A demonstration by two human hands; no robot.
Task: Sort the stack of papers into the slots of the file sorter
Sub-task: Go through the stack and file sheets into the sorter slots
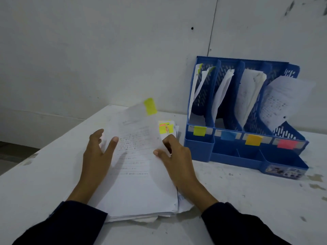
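Note:
A stack of white printed papers (141, 197) lies on the white table in front of me. Its top sheet (136, 131), with a yellow-green sticky tab (150, 106) at the far edge, curls up off the stack. My right hand (175, 156) pinches that sheet's right edge. My left hand (97, 152) rests on the stack's left side with fingers spread. More coloured tabs (165, 128) show on the sheets below. The blue file sorter (200, 149) stands to the right, its slots labelled yellow-green (199, 131), blue (228, 135), orange (253, 140) and pink (286, 144). Each slot holds paper.
The sorter stands against the white wall (106, 50) at the back right. The table (247, 200) is scuffed and speckled to the right of the stack. Its left edge (53, 140) runs diagonally, with dark floor beyond. Low trays run along the sorter's front.

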